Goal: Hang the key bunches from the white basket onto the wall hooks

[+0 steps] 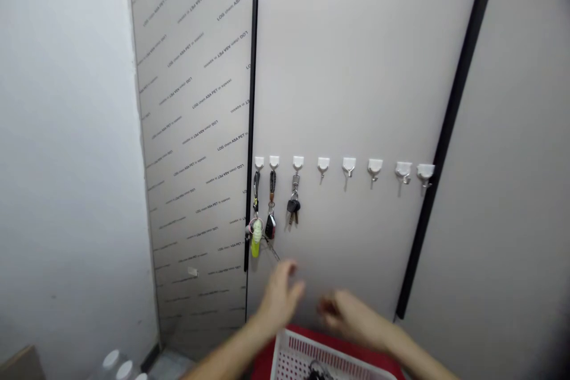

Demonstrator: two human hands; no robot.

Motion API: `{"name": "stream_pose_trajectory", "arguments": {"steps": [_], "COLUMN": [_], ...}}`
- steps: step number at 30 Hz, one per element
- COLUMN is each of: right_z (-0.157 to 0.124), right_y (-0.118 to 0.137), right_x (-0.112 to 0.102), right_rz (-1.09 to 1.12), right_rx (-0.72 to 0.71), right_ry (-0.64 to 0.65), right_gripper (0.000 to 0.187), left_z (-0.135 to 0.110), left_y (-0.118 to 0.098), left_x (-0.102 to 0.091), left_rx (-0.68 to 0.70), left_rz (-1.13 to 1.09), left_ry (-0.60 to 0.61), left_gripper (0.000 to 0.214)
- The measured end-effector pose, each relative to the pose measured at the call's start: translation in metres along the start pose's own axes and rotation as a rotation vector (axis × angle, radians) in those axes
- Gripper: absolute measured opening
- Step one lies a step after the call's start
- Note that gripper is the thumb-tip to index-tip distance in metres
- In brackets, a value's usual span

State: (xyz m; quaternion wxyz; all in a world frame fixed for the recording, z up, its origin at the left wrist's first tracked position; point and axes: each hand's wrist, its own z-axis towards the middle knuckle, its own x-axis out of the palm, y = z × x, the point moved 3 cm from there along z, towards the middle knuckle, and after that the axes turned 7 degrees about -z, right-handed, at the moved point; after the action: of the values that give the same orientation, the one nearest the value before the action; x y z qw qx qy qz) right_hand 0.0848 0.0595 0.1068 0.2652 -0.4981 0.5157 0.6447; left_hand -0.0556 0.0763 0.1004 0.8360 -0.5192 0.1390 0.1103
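A row of several white hooks point(348, 165) runs across a pale cabinet door. Three at the left end carry key bunches: one with a yellow-green fob point(256, 237), one with a black fob point(270, 225), one with dark keys point(293, 208). My left hand point(281, 295) is raised below the keys, fingers loosely apart, holding nothing I can see. To its right, my right hand point(350, 314) hovers over a white basket point(289, 356), fingers curled and blurred. Dark objects, probably keys point(317, 373), lie in the basket.
The basket rests on something red point(265, 362). Black vertical strips point(449, 124) edge the door panels. A film-covered panel point(196, 130) stands at left beside a white wall. White bottle caps point(118, 365) and a cardboard corner point(18, 365) show at bottom left.
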Motion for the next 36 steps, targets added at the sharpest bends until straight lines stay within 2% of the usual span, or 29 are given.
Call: {"name": "stream_pose_trajectory", "arguments": {"steps": [2, 4, 6, 8, 10, 12, 14, 17, 20, 24, 26, 29, 32, 36], "right_z": [0.026, 0.052, 0.073, 0.09, 0.1, 0.105, 0.104, 0.101, 0.099, 0.096, 0.094, 0.098, 0.106, 0.117], "right_y": [0.028, 0.05, 0.063, 0.07, 0.073, 0.072, 0.071, 0.071, 0.076, 0.095, 0.106, 0.122, 0.135, 0.144], "right_x": [-0.043, -0.081, -0.106, -0.117, -0.119, -0.118, -0.118, -0.126, -0.142, -0.162, -0.165, -0.157, -0.142, -0.131], "right_rz": [0.035, 0.055, 0.055, 0.038, 0.022, 0.027, 0.056, 0.136, 0.231, 0.252, 0.28, 0.539, 0.763, 0.815], "right_rx": [-0.1, -0.059, 0.066, 0.202, 0.295, 0.321, 0.285, 0.19, 0.114, 0.02, -0.024, -0.066, -0.054, -0.068], "right_ry": [-0.264, -0.527, -0.73, -0.825, -0.84, -0.838, -0.868, -0.954, -1.005, -1.007, -0.968, -0.778, -0.605, -0.562], "right_gripper": [0.025, 0.031, 0.035, 0.034, 0.029, 0.025, 0.023, 0.02, 0.018, 0.014, 0.011, 0.005, 0.005, 0.009], "left_z": [0.035, 0.065, 0.089, 0.104, 0.111, 0.114, 0.115, 0.117, 0.12, 0.129, 0.136, 0.146, 0.152, 0.151], "left_y": [-0.015, -0.024, -0.026, -0.024, -0.02, -0.017, -0.019, -0.029, -0.051, -0.085, -0.1, -0.113, -0.116, -0.108], "left_x": [-0.037, -0.061, -0.069, -0.064, -0.057, -0.055, -0.06, -0.076, -0.092, -0.11, -0.121, -0.136, -0.143, -0.143], "left_rx": [0.062, 0.049, -0.046, -0.174, -0.282, -0.307, -0.243, -0.08, 0.053, 0.106, 0.12, 0.104, 0.03, -0.022], "left_rz": [0.024, 0.079, 0.148, 0.193, 0.199, 0.158, 0.069, -0.095, -0.229, -0.347, -0.377, -0.331, -0.151, -0.048], "left_ry": [-0.342, -0.566, -0.648, -0.627, -0.571, -0.535, -0.519, -0.501, -0.487, -0.459, -0.475, -0.49, -0.392, -0.241], "left_gripper": [0.034, 0.045, 0.054, 0.056, 0.047, 0.032, 0.019, 0.011, 0.01, 0.012, 0.012, 0.012, 0.01, 0.007]}}
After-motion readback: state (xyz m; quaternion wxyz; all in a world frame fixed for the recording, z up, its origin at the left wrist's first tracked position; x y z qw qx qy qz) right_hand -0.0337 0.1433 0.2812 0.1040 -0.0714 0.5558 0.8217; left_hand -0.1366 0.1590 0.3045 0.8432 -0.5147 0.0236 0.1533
